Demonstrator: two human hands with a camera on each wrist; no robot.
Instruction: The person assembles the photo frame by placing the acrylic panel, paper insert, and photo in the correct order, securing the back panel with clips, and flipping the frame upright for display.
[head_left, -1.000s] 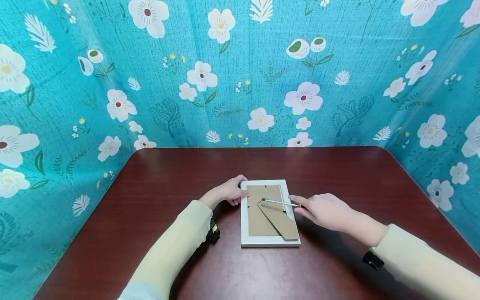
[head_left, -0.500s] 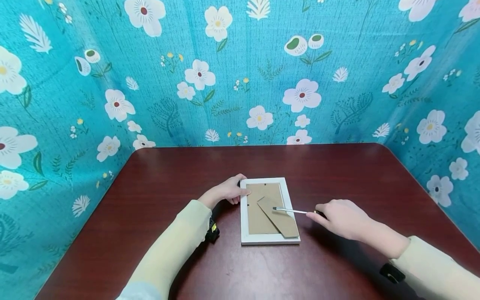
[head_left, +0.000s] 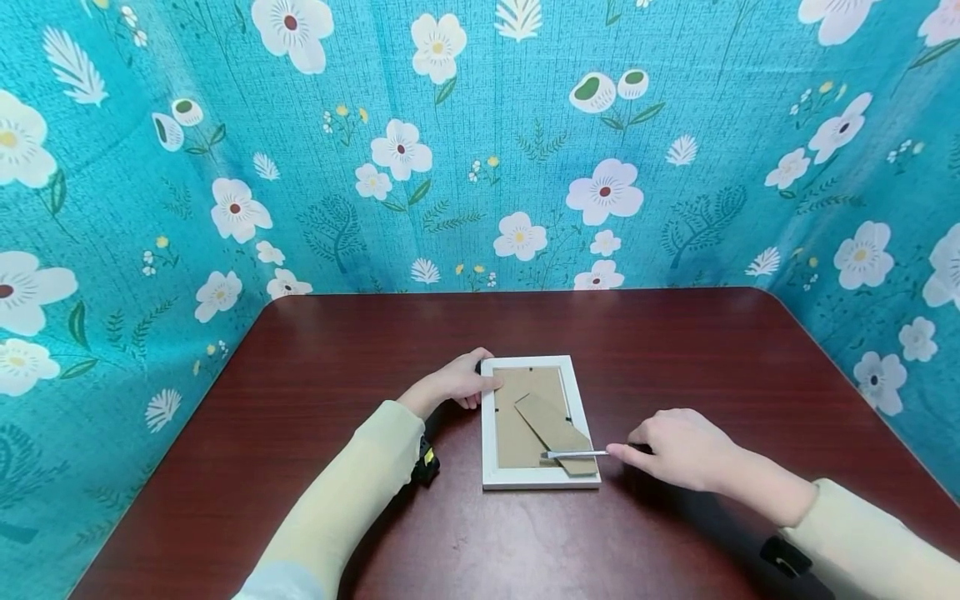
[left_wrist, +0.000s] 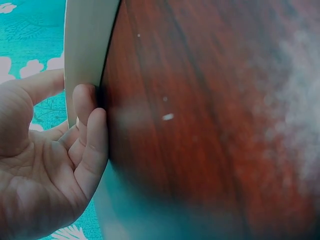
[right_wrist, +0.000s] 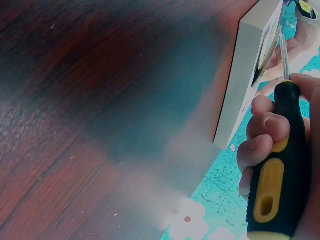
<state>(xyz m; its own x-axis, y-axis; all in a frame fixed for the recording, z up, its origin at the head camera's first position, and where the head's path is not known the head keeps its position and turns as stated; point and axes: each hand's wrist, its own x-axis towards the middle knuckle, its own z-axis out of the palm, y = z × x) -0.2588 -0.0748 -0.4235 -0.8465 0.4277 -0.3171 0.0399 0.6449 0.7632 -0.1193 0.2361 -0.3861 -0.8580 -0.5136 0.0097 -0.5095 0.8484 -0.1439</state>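
A white picture frame [head_left: 490, 433] lies back side up on the table, its brown backing board [head_left: 517, 437] and slanted easel leg [head_left: 551, 423] showing. With the thumb on top, my left hand [head_left: 453, 380] grips the frame's left edge; the left wrist view shows its fingers [left_wrist: 92, 145] against the frame's side. To the right of the frame, my right hand [head_left: 678, 450] holds a flat-head screwdriver [head_left: 577, 454] by its black and yellow handle [right_wrist: 280, 185]. The screwdriver's tip is over the lower part of the backing, its shaft crossing the leg. Whether the tip touches is unclear.
Small black tabs [head_left: 567, 419] sit along the inner edges of the frame. The dark red-brown table [head_left: 360, 333] extends around it. A blue flowered curtain [head_left: 465, 167] hangs behind and at both sides. Dark wrist cameras [head_left: 426, 465] are strapped on both arms.
My right hand has pulled back to the right and then nearer, bringing the screwdriver tip from the leg's upper end to the frame's lower part. The left hand has kept its grip.
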